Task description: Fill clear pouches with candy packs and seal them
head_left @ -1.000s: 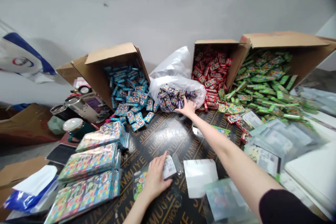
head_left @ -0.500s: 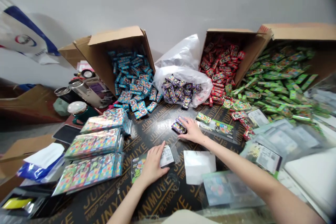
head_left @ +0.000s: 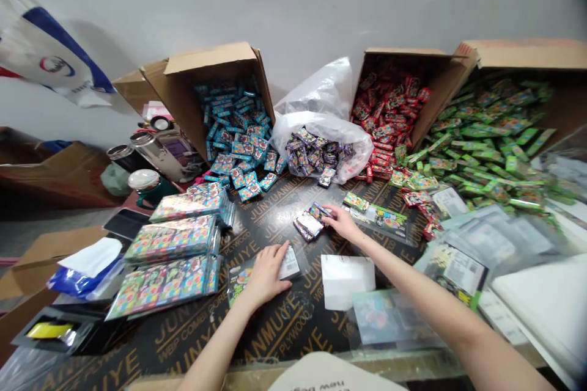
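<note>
Right hand pinches purple packets at centre of worktop. Left hand lies flat with fingers spread, pinning clear pouch. Judgement: square the stack, press the pouch firmly.

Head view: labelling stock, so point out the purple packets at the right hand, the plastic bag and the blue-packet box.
purple packets (head_left: 308, 223), head view, top packet's face.
plastic bag (head_left: 321, 93), head view, empty upper fold.
blue-packet box (head_left: 211, 60), head view, top cardboard flap.

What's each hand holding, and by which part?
Right hand grips the purple packets by their right end. Left hand only presses flat on a clear pouch, gripping nothing.
</note>
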Available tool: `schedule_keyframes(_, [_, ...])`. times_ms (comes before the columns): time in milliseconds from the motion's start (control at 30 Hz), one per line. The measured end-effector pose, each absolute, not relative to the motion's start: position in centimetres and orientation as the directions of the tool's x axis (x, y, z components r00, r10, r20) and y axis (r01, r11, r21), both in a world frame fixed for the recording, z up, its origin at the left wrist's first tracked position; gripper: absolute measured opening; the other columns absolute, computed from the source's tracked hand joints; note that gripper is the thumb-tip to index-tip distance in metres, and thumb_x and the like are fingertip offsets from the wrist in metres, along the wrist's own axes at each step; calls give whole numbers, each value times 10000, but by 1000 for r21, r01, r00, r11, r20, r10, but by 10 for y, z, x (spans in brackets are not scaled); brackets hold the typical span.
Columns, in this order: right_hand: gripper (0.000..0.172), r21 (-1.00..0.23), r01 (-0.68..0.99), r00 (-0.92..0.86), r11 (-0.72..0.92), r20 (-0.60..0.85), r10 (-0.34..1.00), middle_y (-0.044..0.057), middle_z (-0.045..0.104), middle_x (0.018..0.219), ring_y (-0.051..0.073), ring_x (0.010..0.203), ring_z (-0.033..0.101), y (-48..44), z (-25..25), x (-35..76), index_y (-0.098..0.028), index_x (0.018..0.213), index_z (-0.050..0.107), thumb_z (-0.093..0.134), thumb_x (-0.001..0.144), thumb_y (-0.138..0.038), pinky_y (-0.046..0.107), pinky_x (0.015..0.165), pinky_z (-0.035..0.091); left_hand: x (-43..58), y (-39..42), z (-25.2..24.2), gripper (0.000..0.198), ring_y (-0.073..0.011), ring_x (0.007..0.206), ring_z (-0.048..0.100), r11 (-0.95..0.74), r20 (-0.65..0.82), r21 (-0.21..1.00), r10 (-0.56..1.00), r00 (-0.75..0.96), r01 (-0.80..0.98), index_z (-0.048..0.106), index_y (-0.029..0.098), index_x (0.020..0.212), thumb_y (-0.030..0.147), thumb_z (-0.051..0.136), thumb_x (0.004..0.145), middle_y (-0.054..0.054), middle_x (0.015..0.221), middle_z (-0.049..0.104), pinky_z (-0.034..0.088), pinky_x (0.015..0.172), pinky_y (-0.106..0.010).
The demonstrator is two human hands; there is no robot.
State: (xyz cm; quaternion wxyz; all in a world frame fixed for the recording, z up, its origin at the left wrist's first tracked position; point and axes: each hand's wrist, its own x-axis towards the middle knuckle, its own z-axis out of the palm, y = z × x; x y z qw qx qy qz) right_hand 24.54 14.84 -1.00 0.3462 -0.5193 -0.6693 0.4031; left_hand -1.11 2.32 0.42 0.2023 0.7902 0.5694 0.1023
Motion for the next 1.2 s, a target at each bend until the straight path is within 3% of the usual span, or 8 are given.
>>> schedule_keyframes(167, [455,-995,29,-297,-91,-96,950,22,649,759,156,629,613,126,18,240,-204,1138,476,600,732,-367,317,598,513,2,27,16,735,-289,1107,439,-167,28,668,979,200,726,500,228,1206,443,722,539,-102,1166,523,306,959,-442])
schedule_keyframes(300, [489,-952,-179,-437,-246,-147,887,30,659,803,152,638,619,94,38,217,-215,1119,478,661,692,-366,308,575,520,29,40,34,442,-208,908,579,47,-40,987,998,-49,151,598,168,1056,434,607,703,-92,1011,625,424,846,-352])
schedule_keyframes(467, [581,-1000,-18,-463,19,25,886,65,615,1012,193,862,598,69,49,203,-219,1153,503,724,630,-342,343,743,494,37,51,51,323,-116,547,571,288,-341,861,939,-55,-420,641,100,775,392,675,641,-42,656,644,459,572,-240])
schedule_keyframes(567, [906,-965,104,-464,241,167,870,88,465,1268,248,1134,457,67,54,208,-254,1307,358,797,517,-319,394,948,372,30,50,54,289,-93,494,543,346,-404,817,914,-31,-461,640,90,729,351,695,620,-27,599,627,446,521,-217])
schedule_keyframes(667, [975,-945,100,-525,310,215,824,84,335,1382,252,1253,329,68,58,212,-278,1351,267,787,529,-337,416,1037,255,26,46,55,257,-86,494,535,393,-424,813,905,25,-430,641,80,733,311,691,630,-26,598,624,445,512,-209])
schedule_keyframes(833, [817,-986,-85,-649,144,165,743,113,486,1265,241,1145,475,79,58,209,-258,1331,293,701,642,-421,422,964,356,22,33,56,217,-119,504,560,555,-458,707,832,313,-439,621,106,804,234,660,634,-34,633,632,476,507,-258])
schedule_keyframes(1033, [425,-937,176,-301,301,240,923,86,557,1155,214,1045,533,84,53,210,-230,1179,489,544,790,-392,408,934,382,30,21,55,203,-134,552,597,602,-478,675,797,368,-426,597,109,804,185,681,636,-27,665,630,523,610,-339])
schedule_keyframes(1200, [974,-783,258,-540,566,369,757,109,330,1372,285,1252,307,64,56,206,-218,1354,243,744,552,-451,436,1038,231,40,21,52,224,-137,579,616,519,-518,687,841,159,-508,589,112,772,240,706,630,-28,668,637,519,606,-286])
